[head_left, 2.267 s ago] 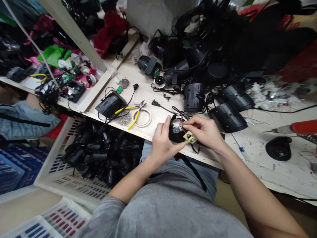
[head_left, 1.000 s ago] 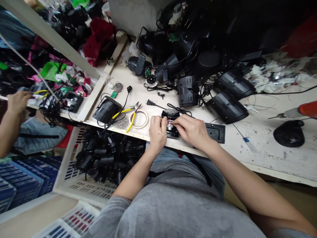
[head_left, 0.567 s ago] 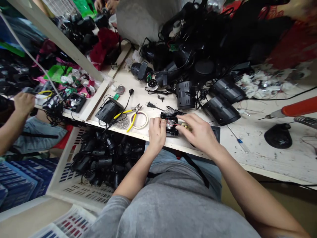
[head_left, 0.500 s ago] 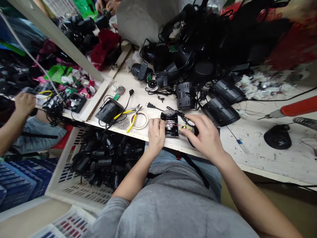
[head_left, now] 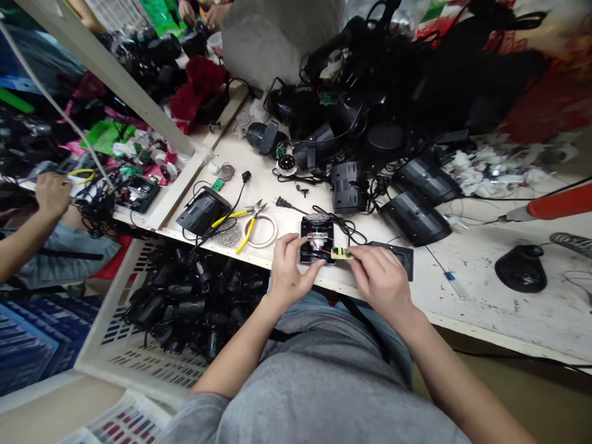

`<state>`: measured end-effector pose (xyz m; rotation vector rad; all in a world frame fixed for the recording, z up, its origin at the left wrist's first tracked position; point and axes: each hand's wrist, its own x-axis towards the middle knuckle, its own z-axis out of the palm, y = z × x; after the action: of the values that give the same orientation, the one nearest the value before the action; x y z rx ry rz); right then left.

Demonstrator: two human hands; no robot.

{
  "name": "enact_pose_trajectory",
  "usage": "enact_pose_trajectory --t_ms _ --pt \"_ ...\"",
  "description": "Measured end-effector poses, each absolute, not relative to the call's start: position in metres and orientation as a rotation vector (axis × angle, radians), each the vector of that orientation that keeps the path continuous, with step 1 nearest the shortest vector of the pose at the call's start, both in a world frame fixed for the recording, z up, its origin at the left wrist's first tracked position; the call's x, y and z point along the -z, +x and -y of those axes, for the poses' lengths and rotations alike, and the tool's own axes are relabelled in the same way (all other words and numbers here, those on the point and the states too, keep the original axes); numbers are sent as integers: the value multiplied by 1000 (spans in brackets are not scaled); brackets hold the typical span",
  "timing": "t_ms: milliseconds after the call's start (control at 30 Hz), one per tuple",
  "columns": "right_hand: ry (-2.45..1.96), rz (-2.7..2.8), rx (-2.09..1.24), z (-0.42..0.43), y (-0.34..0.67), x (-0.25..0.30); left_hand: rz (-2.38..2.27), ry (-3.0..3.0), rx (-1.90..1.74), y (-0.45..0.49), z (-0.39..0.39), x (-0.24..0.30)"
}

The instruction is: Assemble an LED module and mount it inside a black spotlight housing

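Observation:
At the bench's front edge lies an opened black plastic housing (head_left: 318, 242) with a small motor-like part and thin red wires inside. My left hand (head_left: 291, 264) grips this housing along its left and near sides, thumb at the lower edge. Between the fingertips of my right hand (head_left: 383, 277) is a small yellowish circuit board (head_left: 341, 253), just right of the housing and joined to it by red wire. A black power cord (head_left: 346, 227) is bunched behind the board. Partly behind my right hand rests a black cover (head_left: 401, 259).
Yellow-handled cutters (head_left: 252, 225) lie over a tape roll (head_left: 272, 231) on the left. Black housings (head_left: 416, 213) and a heap of black parts stand behind. A red-handled tool (head_left: 555, 203) reaches in from the right. Below the bench is a white crate (head_left: 92, 351) of black parts.
My right hand has closed its fingertips on the circuit board and drawn back a little, uncovering the black cover. My left hand has shifted down, its thumb now along the housing's near edge.

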<state>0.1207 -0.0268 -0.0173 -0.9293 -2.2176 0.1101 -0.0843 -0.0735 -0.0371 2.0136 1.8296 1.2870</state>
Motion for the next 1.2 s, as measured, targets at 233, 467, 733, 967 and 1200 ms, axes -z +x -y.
enact_pose_trajectory --t_ms 233,467,733,967,1200 --pt "-857 2299 -403 15 99 11 -1811 1956 -1181 -82 74 46" --pt "-886 2473 -445 6 88 11 -1804 1959 -1206 -82 75 45" --pt "-1140 1870 -1383 7 93 1 -1790 1974 -1196 -86 75 44" --pt "-1153 1540 -1831 4 93 -1 -1776 1962 -1193 -86 75 45" --pt "-858 2234 -787 6 89 -1 -1764 1965 -1180 -87 74 44"
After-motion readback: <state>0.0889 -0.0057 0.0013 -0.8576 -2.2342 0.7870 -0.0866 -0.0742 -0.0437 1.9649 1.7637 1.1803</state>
